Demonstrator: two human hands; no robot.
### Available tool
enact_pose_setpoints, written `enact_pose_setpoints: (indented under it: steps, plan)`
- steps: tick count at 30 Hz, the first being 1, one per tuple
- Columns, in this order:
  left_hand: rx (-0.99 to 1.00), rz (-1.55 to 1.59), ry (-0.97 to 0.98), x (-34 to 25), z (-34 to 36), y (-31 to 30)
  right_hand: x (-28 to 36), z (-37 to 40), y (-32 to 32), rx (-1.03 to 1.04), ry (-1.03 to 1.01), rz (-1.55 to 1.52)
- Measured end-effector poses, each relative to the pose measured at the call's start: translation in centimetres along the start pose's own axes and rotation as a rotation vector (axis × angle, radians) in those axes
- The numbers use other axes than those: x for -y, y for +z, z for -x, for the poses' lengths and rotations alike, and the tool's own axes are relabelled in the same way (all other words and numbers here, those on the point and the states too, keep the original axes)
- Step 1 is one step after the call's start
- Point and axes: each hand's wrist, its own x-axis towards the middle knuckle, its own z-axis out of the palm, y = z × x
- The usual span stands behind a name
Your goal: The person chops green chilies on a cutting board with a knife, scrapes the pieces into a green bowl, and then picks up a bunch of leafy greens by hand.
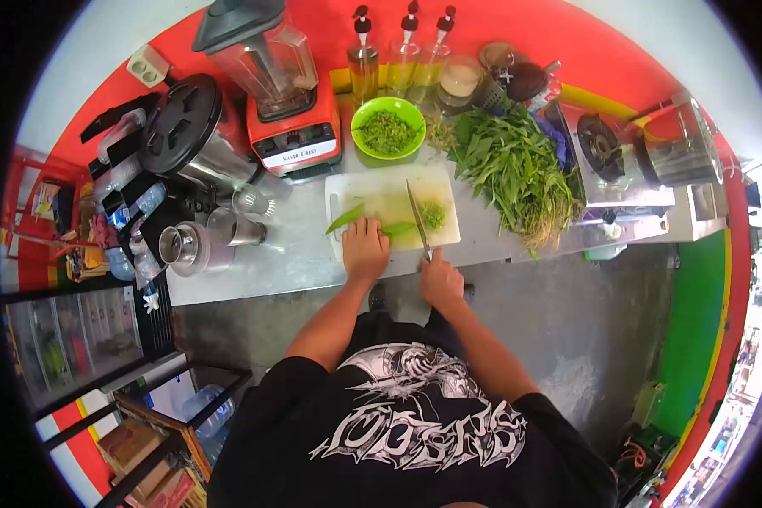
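A white cutting board (360,188) lies on the metal counter below a green bowl (418,118) of chopped greens (387,134). My left hand (366,248) presses long green leaves (399,229) onto the board, its fingers bent and close together. One leaf (345,218) sticks out past the far side of that hand. In my right hand (442,278), fingers wrap round the handle of a knife (417,213). Its blade points away from me across the board, just right of the leaf ends. Finely cut greens (433,215) sit in a small pile right of the blade.
A big heap of leafy stems (516,165) with roots covers the counter at right, beside a gas stove (601,144). A red blender (292,127) stands behind left, near a steel pot (207,148) and glass jars (199,247). Pump bottles (363,72) line the back.
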Motion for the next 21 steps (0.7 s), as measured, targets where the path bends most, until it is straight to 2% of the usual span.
enact_pose_setpoints:
  steps: [3, 5, 9, 10, 16, 21]
  plan:
    - [0.077, -0.018, -0.003, 0.6, 0.6, 0.2, 0.3, -1.2, -0.6, 0.018, -0.012, -0.015]
    - [-0.011, 0.056, 0.117, 0.3, 1.0, -0.2, 0.6, -1.8, -1.0, 0.005, -0.036, -0.009]
    - [0.135, -0.005, 0.26, 0.6, 1.2, -0.4, 1.4, -1.2, -1.6, 0.025, -0.014, 0.028]
    - [0.101, -0.023, 0.304, 0.5, 1.2, -0.4, 1.9, -0.8, -1.6, 0.035, 0.029, -0.016]
    - [0.106, 0.004, 0.336, 0.9, 1.3, 0.3, 1.7, 0.3, 1.6, 0.038, 0.109, -0.089]
    - [0.115, 0.051, 0.324, 0.3, 1.1, 0.1, 1.7, -2.8, 0.6, 0.055, 0.033, 0.03]
